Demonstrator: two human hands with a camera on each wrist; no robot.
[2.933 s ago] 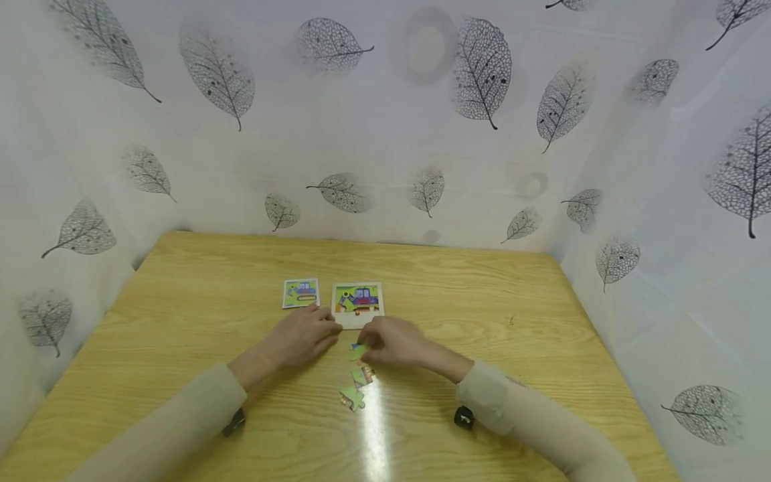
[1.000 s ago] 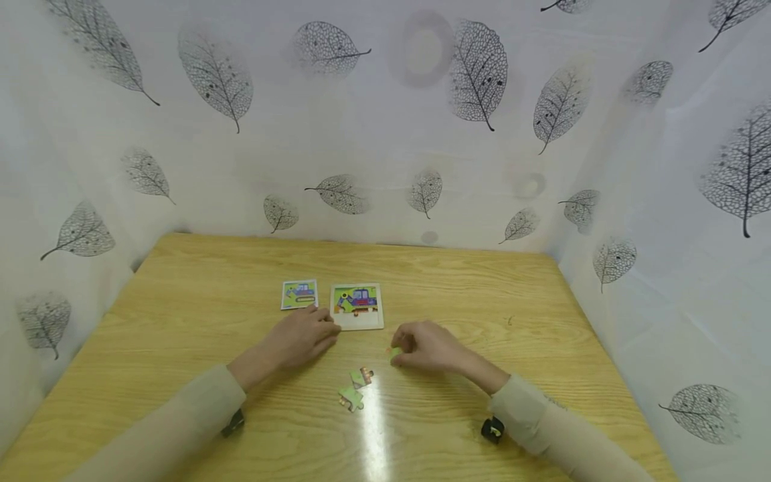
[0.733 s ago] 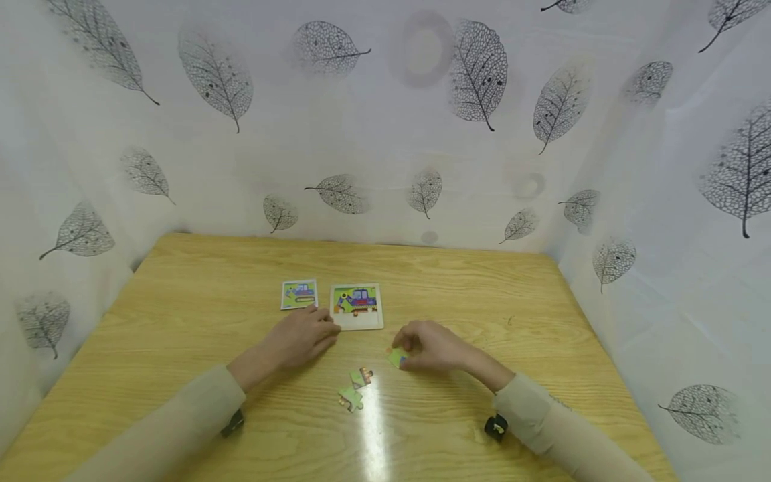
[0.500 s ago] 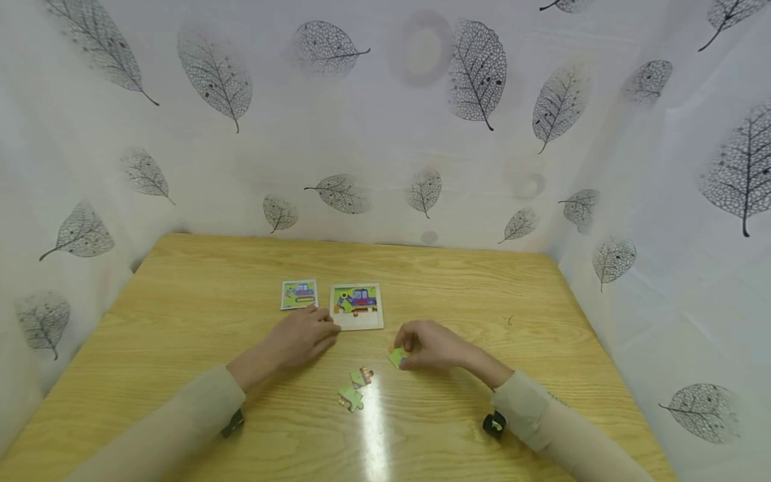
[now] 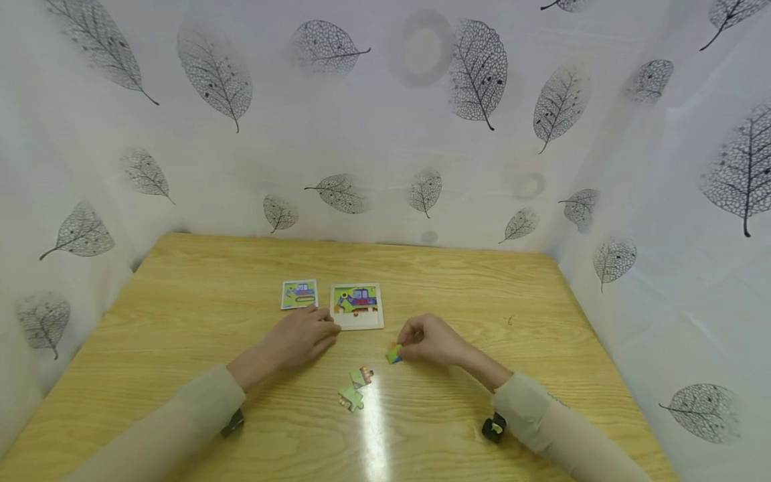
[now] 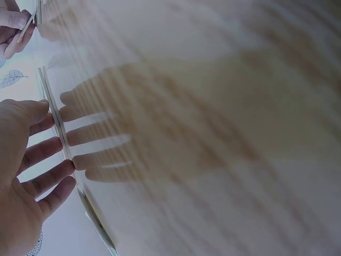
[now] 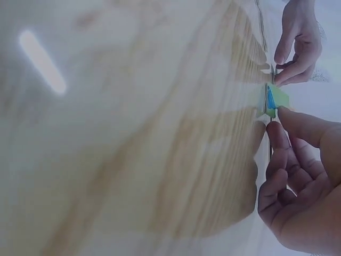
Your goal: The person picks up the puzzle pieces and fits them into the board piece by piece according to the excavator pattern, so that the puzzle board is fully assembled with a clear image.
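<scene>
the right hand [image 5: 430, 341] pinches a green-and-blue puzzle piece [image 5: 394, 354] between thumb and fingers, right of and nearer than the puzzle tray [image 5: 361, 323]; the left hand [image 5: 302, 338], fingers loosely spread, touches the tray's near left corner; two loose pieces [image 5: 351, 397] lie on the near side, a picture card [image 5: 299, 294] to the left

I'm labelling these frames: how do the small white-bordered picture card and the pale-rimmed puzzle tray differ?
The white-bordered picture card is smaller than the pale-rimmed puzzle tray. The card's picture shows the vehicle's track, while the tray's lower part is bare. In the head view, the card lies left of the tray. Both lie flat on the wood-grain table and show a blue vehicle on green.
</scene>
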